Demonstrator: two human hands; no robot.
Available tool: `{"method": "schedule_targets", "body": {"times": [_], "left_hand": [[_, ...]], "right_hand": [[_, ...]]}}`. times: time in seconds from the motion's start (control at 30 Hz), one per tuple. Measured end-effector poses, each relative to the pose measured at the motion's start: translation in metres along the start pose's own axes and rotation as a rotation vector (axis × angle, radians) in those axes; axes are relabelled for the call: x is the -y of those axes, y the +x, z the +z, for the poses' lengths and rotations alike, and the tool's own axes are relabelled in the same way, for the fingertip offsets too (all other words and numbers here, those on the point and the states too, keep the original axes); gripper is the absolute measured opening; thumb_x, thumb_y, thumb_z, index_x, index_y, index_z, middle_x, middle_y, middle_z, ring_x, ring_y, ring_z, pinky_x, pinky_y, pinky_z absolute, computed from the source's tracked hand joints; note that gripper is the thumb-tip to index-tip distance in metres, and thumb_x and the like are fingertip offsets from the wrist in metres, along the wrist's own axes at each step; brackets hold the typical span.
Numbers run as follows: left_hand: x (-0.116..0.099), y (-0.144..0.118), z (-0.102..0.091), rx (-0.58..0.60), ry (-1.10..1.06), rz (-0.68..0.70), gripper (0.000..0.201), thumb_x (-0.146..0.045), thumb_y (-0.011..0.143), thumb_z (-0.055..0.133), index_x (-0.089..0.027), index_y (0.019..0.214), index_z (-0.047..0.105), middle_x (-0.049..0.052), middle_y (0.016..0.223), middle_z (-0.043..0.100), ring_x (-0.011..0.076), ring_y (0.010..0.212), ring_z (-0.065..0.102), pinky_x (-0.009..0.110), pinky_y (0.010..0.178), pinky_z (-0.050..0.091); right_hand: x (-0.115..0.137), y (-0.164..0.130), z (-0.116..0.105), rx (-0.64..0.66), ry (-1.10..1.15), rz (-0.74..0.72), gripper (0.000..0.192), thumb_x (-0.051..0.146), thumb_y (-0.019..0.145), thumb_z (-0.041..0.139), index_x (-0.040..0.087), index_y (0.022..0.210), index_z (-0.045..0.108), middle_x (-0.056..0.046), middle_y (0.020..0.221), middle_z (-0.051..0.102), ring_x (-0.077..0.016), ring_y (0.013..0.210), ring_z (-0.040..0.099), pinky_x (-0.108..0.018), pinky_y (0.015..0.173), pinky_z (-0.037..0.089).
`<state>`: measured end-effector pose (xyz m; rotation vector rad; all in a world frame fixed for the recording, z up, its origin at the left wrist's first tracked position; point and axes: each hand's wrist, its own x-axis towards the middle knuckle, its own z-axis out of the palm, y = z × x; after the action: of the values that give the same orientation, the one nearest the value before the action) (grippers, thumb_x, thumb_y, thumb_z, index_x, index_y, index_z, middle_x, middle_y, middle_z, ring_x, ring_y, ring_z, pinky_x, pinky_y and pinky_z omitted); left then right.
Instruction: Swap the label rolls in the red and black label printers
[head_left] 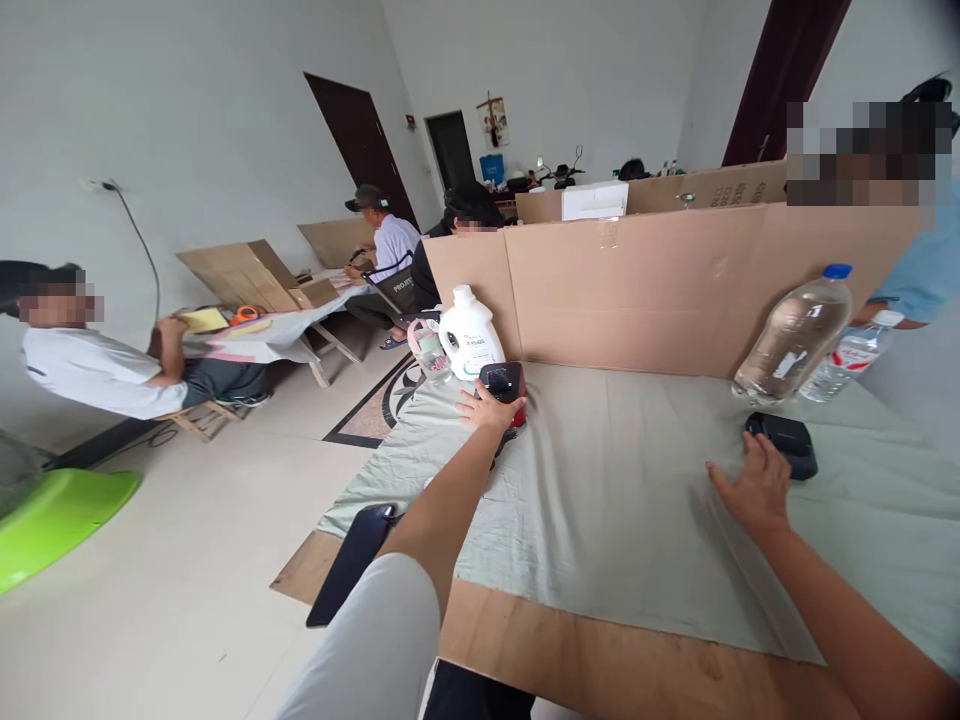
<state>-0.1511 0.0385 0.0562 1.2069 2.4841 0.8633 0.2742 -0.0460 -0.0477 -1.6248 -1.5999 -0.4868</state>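
Note:
My left hand [491,408] rests against the near side of a black and red box-shaped device [504,378], its fingers spread. Part of that device is hidden behind the hand. On the right, my right hand [761,490] touches the left side of a small black box-like device [784,443] with its fingertips, thumb held apart. Both devices lie on a pale green cloth [622,490]. A white jug [470,335] and a clear bottle with a pink top [431,352] stand just beyond my left hand.
A cardboard panel [630,295] stands along the table's far side. A large water bottle [795,330] and a smaller bottle [855,355] are at the back right. A black phone [349,568] lies by my left forearm. Several people sit nearby.

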Motion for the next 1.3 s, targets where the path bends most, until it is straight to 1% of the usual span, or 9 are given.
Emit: {"method": "schedule_targets", "body": {"times": [0.13,0.23,0.43,0.53,0.67,0.8,1.0,1.13,1.3], "left_hand": [[-0.008,0.022,0.011,0.130,0.000,-0.106,0.130,-0.055,0.045,0.080,-0.019,0.146,0.006,0.027,0.149,0.012,0.0448,0.134,0.021,0.054,0.097,0.032],[-0.010,0.020,0.019,0.099,0.081,-0.128,0.124,-0.057,0.048,0.076,-0.017,0.144,0.011,0.026,0.146,0.015,0.0438,0.131,0.025,0.055,0.095,0.034],[-0.010,0.009,0.016,0.018,0.103,-0.085,0.102,-0.056,0.054,0.070,-0.013,0.136,0.026,0.022,0.135,0.029,0.0382,0.125,0.031,0.048,0.097,0.035],[-0.013,-0.005,0.010,0.004,0.073,0.021,0.099,-0.056,0.056,0.069,-0.014,0.135,0.027,0.020,0.131,0.030,0.0380,0.124,0.032,0.047,0.100,0.032],[-0.020,-0.052,0.007,-0.035,0.042,0.247,0.100,-0.057,0.054,0.072,-0.018,0.135,0.028,0.017,0.132,0.027,0.0378,0.124,0.032,0.049,0.102,0.028],[-0.020,-0.126,0.014,-0.014,0.010,0.480,0.101,-0.057,0.053,0.073,-0.016,0.135,0.031,0.017,0.128,0.032,0.0369,0.122,0.035,0.048,0.102,0.028],[-0.008,-0.221,0.040,0.058,-0.096,0.511,0.102,-0.055,0.051,0.075,-0.017,0.136,0.032,0.018,0.128,0.033,0.0368,0.121,0.036,0.050,0.100,0.029],[0.005,-0.250,0.047,0.132,-0.202,0.438,0.105,-0.050,0.052,0.077,-0.019,0.139,0.026,0.018,0.132,0.030,0.0372,0.124,0.032,0.050,0.103,0.027],[0.025,-0.258,0.039,0.301,-0.424,0.482,0.096,-0.038,0.061,0.075,-0.020,0.141,0.025,0.016,0.132,0.032,0.0334,0.130,0.028,0.046,0.108,0.023]], "right_hand": [[0.047,-0.019,-0.014,0.091,0.111,-0.140,0.062,0.047,0.083,0.046,0.010,0.132,0.040,-0.021,0.127,0.045,-0.0339,0.119,0.040,-0.053,0.099,0.034],[0.067,-0.033,-0.024,0.154,0.169,-0.163,0.055,0.042,0.084,0.047,0.013,0.130,0.042,-0.020,0.126,0.046,-0.0326,0.118,0.041,-0.052,0.099,0.035],[0.068,-0.050,-0.037,0.243,0.237,-0.099,0.050,0.037,0.083,0.049,0.016,0.128,0.047,-0.019,0.126,0.047,-0.0327,0.119,0.042,-0.053,0.099,0.036],[0.064,-0.053,-0.040,0.294,0.291,-0.030,0.046,0.037,0.081,0.050,0.017,0.123,0.052,-0.018,0.126,0.048,-0.0328,0.119,0.043,-0.054,0.100,0.037],[0.075,-0.052,-0.038,0.423,0.478,0.104,0.044,0.039,0.080,0.052,0.024,0.121,0.053,-0.014,0.128,0.048,-0.0305,0.119,0.047,-0.052,0.098,0.041],[0.106,-0.047,-0.031,0.623,0.798,0.292,0.053,0.049,0.082,0.051,0.030,0.130,0.046,-0.011,0.135,0.047,-0.0272,0.115,0.052,-0.047,0.091,0.048],[0.136,-0.054,-0.037,0.634,1.155,0.432,0.070,0.059,0.084,0.046,0.027,0.144,0.028,-0.009,0.145,0.040,-0.0259,0.131,0.040,-0.048,0.108,0.033],[0.131,-0.063,-0.047,0.612,1.170,0.413,0.073,0.057,0.084,0.050,0.025,0.145,0.026,-0.008,0.145,0.039,-0.0264,0.134,0.035,-0.048,0.111,0.029],[0.124,-0.064,-0.049,0.555,1.022,0.399,0.078,0.055,0.079,0.059,0.025,0.144,0.027,-0.008,0.147,0.037,-0.0288,0.135,0.034,-0.053,0.112,0.025]]}}
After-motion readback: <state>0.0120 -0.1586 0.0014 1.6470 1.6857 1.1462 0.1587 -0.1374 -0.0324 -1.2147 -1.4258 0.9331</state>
